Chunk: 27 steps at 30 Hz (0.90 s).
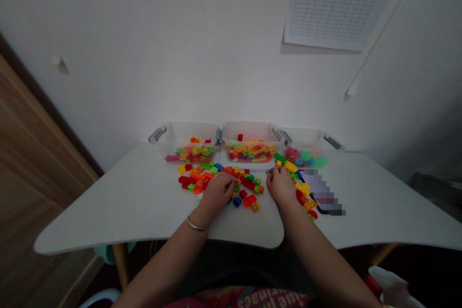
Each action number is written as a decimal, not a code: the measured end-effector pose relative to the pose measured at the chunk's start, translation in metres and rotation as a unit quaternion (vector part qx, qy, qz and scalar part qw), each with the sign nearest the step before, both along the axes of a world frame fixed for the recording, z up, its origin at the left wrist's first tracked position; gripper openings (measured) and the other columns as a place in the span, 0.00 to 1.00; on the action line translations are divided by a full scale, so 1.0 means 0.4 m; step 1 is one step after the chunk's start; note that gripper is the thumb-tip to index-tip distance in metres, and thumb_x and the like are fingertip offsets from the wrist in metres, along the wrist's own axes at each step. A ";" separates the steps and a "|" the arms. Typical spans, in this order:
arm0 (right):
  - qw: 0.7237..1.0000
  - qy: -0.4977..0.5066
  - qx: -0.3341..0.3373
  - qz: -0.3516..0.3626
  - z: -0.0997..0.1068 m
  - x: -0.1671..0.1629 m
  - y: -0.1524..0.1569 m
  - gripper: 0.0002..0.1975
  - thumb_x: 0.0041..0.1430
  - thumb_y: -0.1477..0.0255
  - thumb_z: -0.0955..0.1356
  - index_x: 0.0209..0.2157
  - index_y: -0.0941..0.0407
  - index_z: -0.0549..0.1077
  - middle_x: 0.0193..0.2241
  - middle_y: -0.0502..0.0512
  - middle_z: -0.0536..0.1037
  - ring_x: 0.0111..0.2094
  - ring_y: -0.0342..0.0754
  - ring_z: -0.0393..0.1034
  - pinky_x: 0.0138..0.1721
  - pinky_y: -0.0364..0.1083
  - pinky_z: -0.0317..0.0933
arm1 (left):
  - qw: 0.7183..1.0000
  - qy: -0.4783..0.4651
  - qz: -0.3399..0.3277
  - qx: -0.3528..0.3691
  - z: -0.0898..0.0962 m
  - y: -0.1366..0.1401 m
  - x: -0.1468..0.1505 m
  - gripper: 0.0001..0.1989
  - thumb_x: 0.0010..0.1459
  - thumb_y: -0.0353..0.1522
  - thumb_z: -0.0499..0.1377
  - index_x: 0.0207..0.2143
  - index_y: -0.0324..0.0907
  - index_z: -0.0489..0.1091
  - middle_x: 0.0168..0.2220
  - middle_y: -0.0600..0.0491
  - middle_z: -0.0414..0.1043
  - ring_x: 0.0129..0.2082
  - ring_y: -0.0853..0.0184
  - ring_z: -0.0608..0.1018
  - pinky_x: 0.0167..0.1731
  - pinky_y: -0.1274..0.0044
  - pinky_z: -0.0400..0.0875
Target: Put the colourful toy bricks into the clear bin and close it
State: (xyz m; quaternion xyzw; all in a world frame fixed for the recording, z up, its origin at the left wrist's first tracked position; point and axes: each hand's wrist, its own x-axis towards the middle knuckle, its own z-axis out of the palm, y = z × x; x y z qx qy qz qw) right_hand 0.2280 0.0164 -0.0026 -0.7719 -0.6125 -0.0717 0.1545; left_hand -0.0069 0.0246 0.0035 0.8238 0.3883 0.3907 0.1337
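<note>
White worktop (119,202) against a pale wall (216,57): left hand (218,192) curls over loose bricks (249,183), right hand (281,184) curls beside a brick row (303,188) at its three o'clock; cannot tell whether either grip pinches anything. Clear bins (252,131) stand at twelve o'clock, probably for easy reach.

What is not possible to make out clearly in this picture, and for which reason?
All in the head view:
Left hand: whether its grip holds any blocks; the hand itself hides this.
Right hand: same doubt; its back covers the fingertips.
Flat dark-edged object: pixelation covers its face.
Wall sheet: writing too small and blurred.
Shirt: cut off by the bottom edge.
</note>
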 end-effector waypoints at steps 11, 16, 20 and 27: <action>0.998 0.015 -0.021 0.061 0.002 0.003 0.015 0.14 0.67 0.74 0.59 0.42 0.60 0.76 0.44 0.63 0.73 0.44 0.50 0.71 0.46 0.45 0.61 | 1.000 0.003 0.002 0.004 0.000 0.000 0.003 0.10 0.60 0.27 0.55 0.36 0.42 0.76 0.37 0.49 0.79 0.42 0.60 0.78 0.47 0.65 0.73; 0.998 0.001 -0.023 0.060 0.003 -0.004 0.013 0.15 0.68 0.72 0.59 0.41 0.58 0.76 0.43 0.61 0.74 0.43 0.50 0.71 0.42 0.44 0.61 | 1.000 0.006 -0.003 -0.001 0.003 -0.002 0.002 0.10 0.60 0.27 0.55 0.36 0.42 0.76 0.37 0.48 0.79 0.42 0.60 0.78 0.47 0.66 0.73; 0.999 -0.005 -0.018 0.042 0.005 -0.008 0.010 0.14 0.67 0.71 0.60 0.41 0.57 0.77 0.42 0.60 0.74 0.42 0.50 0.72 0.38 0.44 0.60 | 1.000 0.007 0.000 -0.007 0.002 -0.002 0.001 0.10 0.60 0.27 0.55 0.36 0.41 0.76 0.38 0.48 0.79 0.42 0.60 0.78 0.48 0.66 0.73; 0.993 0.067 0.026 0.091 0.011 -0.026 0.030 0.11 0.65 0.73 0.62 0.40 0.57 0.76 0.42 0.60 0.75 0.42 0.49 0.71 0.43 0.43 0.61 | 1.000 0.010 -0.003 0.000 0.002 0.000 0.002 0.10 0.61 0.27 0.55 0.36 0.40 0.76 0.38 0.47 0.79 0.42 0.60 0.78 0.48 0.65 0.73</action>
